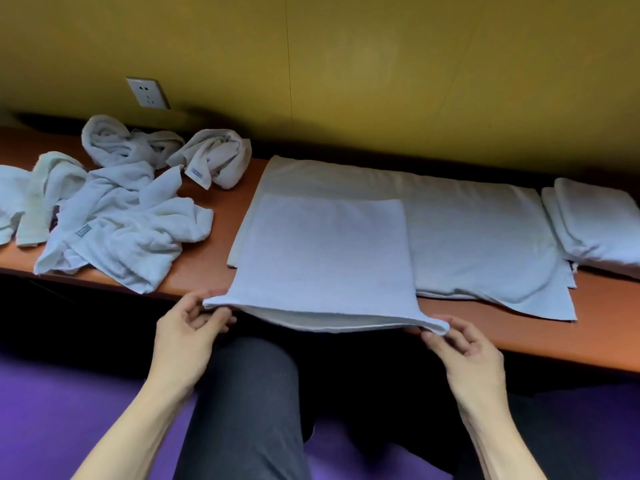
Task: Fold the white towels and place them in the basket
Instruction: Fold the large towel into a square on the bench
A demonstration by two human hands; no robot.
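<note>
A white towel (325,251), folded into a rectangle, hangs over the front edge of the orange-brown shelf (606,317). My left hand (187,327) pinches its near left corner. My right hand (460,344) pinches its near right corner. The towel's far part lies on a larger flat white towel (478,230) spread along the shelf. A heap of crumpled white towels (117,209) covers the shelf's left part. A folded white towel (599,223) sits at the far right. No basket is in view.
A yellow wall (381,64) with a white socket (147,93) rises behind the shelf. Below the shelf's edge are my dark-trousered knees (249,393) and a purple floor (52,410).
</note>
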